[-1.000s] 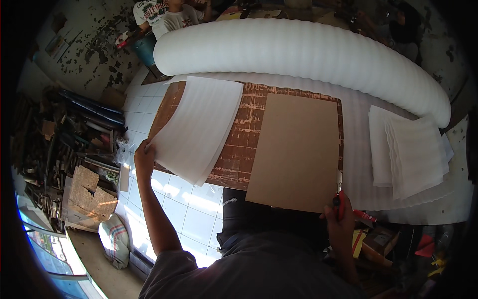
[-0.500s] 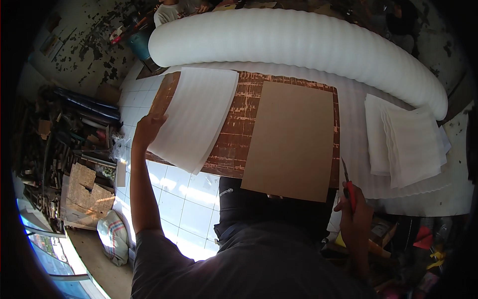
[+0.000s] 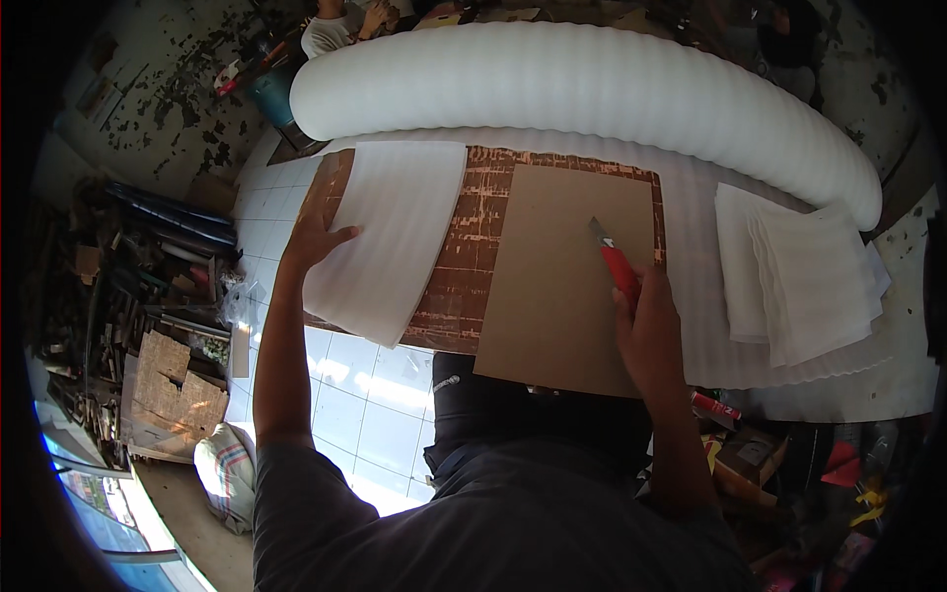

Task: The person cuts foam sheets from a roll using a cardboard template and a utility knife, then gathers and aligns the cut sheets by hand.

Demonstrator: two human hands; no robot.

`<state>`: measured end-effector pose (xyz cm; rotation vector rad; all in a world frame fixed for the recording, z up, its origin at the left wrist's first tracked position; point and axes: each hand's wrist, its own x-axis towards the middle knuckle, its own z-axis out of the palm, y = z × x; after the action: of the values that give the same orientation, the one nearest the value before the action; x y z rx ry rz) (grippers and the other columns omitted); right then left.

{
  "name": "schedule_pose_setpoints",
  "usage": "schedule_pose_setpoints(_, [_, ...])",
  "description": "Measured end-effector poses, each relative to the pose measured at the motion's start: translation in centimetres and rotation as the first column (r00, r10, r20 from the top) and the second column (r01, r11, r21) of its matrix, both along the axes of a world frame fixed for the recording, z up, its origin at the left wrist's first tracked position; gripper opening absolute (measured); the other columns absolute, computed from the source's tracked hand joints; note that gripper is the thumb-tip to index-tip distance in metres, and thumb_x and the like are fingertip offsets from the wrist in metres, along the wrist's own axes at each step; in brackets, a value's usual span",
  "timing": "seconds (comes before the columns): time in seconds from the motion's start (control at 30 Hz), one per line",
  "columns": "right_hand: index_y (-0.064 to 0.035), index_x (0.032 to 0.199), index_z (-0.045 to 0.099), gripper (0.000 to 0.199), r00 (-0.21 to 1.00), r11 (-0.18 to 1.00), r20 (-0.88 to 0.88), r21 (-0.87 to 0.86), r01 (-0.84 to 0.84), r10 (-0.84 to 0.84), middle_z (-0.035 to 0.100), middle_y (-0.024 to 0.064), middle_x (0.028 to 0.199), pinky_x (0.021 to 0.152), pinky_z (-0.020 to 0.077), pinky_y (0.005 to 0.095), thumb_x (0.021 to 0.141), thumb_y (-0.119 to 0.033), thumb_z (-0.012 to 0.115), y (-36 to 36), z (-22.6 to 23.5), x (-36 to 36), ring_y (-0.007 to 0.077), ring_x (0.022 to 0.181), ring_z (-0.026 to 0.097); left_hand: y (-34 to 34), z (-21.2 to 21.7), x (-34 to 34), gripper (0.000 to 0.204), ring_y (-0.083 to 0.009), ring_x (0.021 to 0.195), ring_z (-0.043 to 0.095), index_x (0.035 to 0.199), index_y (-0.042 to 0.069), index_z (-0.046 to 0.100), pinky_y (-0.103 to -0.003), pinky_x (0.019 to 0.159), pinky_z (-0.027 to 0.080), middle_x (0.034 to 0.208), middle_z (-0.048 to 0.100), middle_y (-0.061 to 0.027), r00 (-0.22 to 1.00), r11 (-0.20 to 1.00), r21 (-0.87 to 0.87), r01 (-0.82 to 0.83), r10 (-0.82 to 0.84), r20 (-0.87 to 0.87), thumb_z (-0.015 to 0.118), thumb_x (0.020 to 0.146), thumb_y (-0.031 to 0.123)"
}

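My left hand (image 3: 314,240) lies flat on the left edge of a white foam sheet (image 3: 387,235) that rests on a brown, tape-marked cutting board (image 3: 466,259). My right hand (image 3: 646,324) is closed around a red utility knife (image 3: 614,260), its blade pointing up over a plain cardboard rectangle (image 3: 567,271) lying on the board. A large roll of white foam (image 3: 592,94) stretches across the far side, with its loose end spread under the board and cardboard.
A stack of cut white foam sheets (image 3: 799,281) lies at the right. A white tiled floor (image 3: 370,395) shows below the board. Clutter of wood, cardboard and pipes (image 3: 138,326) fills the left. Another person sits at the top (image 3: 345,20). Small red items (image 3: 720,405) lie lower right.
My right hand has come up from beside my body with the red knife and now sits over the cardboard. My left hand stays on the foam sheet's edge.
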<state>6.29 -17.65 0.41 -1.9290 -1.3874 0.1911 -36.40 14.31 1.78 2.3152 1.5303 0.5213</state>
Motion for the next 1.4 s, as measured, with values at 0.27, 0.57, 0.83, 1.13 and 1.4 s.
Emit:
schedule_pose_setpoints(0.27, [0.003,0.13,0.051,0.039,0.986,0.998,0.151,0.019,0.063,-0.065,0.052,0.0246,0.124,0.091,0.0524,0.0536,0.098,-0.013,0.068,2.7,-1.7,-0.2,0.0451,0.11,0.061,0.2,-0.5,-1.1,0.113,-0.0212,0.138,0.053,0.169,0.01,0.016,-0.035,0.114,0.044,0.156,0.052,-0.0154,0.989,0.991,-0.112,0.069,-0.053,0.141,0.086,0.081,0.013])
schedule_pose_setpoints(0.57, [0.0019,0.14,0.051,0.055,0.934,0.983,0.328,-0.065,0.172,-0.142,0.054,0.0211,0.13,0.098,0.0448,0.0531,0.094,-0.018,0.073,1.5,-1.4,-0.1,0.0384,0.119,0.055,-3.7,1.6,0.3,0.099,-0.0298,0.153,0.034,0.168,0.017,0.029,-0.04,0.124,0.03,0.169,0.035,-0.0137,0.974,0.994,0.012,0.108,-0.108,0.201,0.078,0.082,0.009])
schedule_pose_setpoints(0.83, [0.0031,0.142,0.048,0.063,0.976,0.986,0.215,0.168,0.006,-0.042,0.056,0.0204,0.132,0.098,0.0457,0.0503,0.097,-0.031,0.075,0.7,1.5,-0.3,0.0348,0.12,0.055,-10.1,3.4,-0.2,0.046,-0.0148,0.091,0.072,0.136,0.0,0.059,-0.03,0.081,0.059,0.111,0.074,-0.0109,0.658,0.963,-0.268,0.004,0.199,0.726,0.075,0.1,0.023])
schedule_pose_setpoints(1.13, [0.0102,0.15,0.04,0.093,0.61,0.909,-0.674,0.304,-0.284,0.417,0.065,0.0224,0.123,0.067,0.0527,0.0269,0.096,-0.058,0.073,0.2,5.9,-1.9,0.0119,0.073,0.061,-15.2,5.6,8.8,0.052,-0.017,0.09,0.073,0.14,0.0,0.056,-0.031,0.083,0.059,0.109,0.076,-0.0137,0.675,0.955,-0.175,0.239,-0.034,0.737,0.077,0.098,0.022])
schedule_pose_setpoints(1.4, [-0.0004,0.111,0.059,0.024,0.627,0.951,-0.755,0.301,0.072,0.191,0.071,0.0034,0.089,0.056,0.0426,0.0228,0.107,-0.023,0.065,-3.5,9.1,2.9,0.0043,0.062,0.054,-19.2,5.1,16.2,0.062,-0.0212,0.108,0.069,0.147,-0.001,0.052,-0.037,0.094,0.055,0.122,0.071,-0.0176,0.602,0.862,-0.256,0.437,-0.069,0.796,0.078,0.096,0.023])
